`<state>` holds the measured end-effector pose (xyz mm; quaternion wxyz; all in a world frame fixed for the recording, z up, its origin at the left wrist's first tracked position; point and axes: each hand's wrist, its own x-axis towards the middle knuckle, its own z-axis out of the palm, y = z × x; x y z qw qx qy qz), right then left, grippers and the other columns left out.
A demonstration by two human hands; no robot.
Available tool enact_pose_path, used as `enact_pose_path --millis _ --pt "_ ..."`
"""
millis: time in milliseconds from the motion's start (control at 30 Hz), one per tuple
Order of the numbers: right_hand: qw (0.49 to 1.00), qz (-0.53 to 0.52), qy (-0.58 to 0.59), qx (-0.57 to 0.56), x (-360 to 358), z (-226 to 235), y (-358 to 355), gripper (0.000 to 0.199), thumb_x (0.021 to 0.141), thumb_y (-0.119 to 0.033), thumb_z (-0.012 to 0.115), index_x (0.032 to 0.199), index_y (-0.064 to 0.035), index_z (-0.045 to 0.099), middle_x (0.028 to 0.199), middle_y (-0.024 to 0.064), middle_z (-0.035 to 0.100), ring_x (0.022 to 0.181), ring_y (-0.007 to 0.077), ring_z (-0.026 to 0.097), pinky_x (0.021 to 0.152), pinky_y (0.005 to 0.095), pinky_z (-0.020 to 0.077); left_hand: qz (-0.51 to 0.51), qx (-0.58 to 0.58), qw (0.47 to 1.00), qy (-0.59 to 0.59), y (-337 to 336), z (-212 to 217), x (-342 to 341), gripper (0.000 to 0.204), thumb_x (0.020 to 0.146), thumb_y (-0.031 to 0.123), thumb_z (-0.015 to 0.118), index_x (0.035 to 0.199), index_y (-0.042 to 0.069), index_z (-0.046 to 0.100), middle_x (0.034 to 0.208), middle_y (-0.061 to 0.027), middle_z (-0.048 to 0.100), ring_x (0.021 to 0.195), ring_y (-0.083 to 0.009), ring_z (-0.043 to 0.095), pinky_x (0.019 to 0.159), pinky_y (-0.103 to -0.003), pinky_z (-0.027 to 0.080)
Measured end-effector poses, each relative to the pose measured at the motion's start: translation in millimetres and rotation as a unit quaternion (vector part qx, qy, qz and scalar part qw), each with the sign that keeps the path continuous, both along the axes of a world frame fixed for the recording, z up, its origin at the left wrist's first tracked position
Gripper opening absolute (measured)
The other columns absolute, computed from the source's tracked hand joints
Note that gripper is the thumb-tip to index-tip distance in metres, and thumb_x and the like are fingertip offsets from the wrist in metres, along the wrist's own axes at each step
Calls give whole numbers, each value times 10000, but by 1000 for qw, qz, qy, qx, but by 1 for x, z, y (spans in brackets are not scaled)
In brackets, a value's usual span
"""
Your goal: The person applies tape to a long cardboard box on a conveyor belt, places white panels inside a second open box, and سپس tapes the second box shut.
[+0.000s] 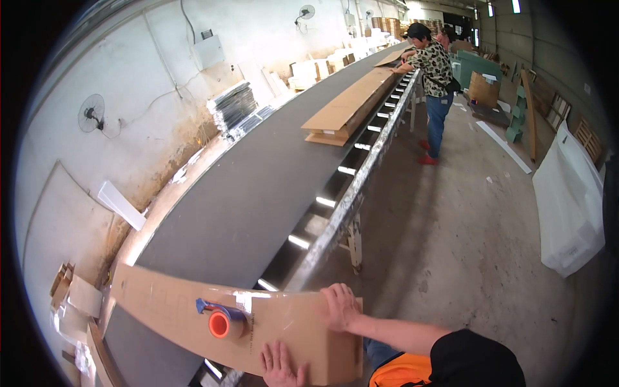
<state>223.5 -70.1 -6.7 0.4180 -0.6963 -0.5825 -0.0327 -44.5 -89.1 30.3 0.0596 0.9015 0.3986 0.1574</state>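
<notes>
A long brown cardboard box [174, 287] lies across the near end of the conveyor. My left hand [280, 366] rests on its top near the close edge, fingers spread and holding nothing. At the box's right end, my right hand [342, 308] lies on the cardboard, its fingers reaching to the far edge. On top of the box, left of both hands, sits a blue tape dispenser [222, 318] with an orange-cored roll. Shiny clear tape shows on the box next to a white label [244, 302].
The dark conveyor belt [225, 200] runs away, with a metal side rail [351, 203]. Farther along lies another long carton [351, 109]; a co-worker [432, 77] leans over the belt beyond it. Wall fans [91, 115] hang left. A white sack [567, 206] stands right.
</notes>
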Motion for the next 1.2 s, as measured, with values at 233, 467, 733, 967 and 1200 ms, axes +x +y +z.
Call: enact_pose_path --millis 233,467,733,967,1200 --pt "951 -27 241 193 -118 -29 -73 488 805 -330 650 1158 -14 535 1147 192 588 1055 390 555 966 475 420 141 14 971 193 -102 -15 -18 1171 605 433 796 1458 -144 239 1504 -404 244 1383 -629 208 1153 -664 142" --pt "778 112 618 -28 -31 -69 -92 324 970 -314 561 1142 -43 604 963 75 686 850 182 658 791 321 529 173 7 972 161 -109 -8 -34 1241 554 447 846 1467 -137 243 1484 -405 283 1374 -603 258 1174 -620 164" --pt "246 77 966 -15 -124 -58 -67 677 968 -503 505 1421 -6 434 1338 138 567 1245 274 530 1086 404 409 167 72 965 188 -118 9 -24 1051 660 344 817 1493 -52 314 1482 -304 403 1309 -524 425 1133 -585 312" --pt "338 -135 931 -28 -142 -46 -50 557 902 -428 464 1112 43 677 1118 145 699 1019 258 638 985 354 454 122 -73 965 219 -97 32 -36 1143 658 496 777 1471 -128 270 1481 -387 319 1367 -587 287 1166 -617 197" --pt "709 -84 693 -101 -91 -74 -2 212 873 -146 572 993 -16 689 1015 119 689 900 247 656 857 377 515 65 36 992 98 -21 16 0 935 608 424 809 1359 -56 526 1414 -304 496 1304 -533 460 1107 -566 368"
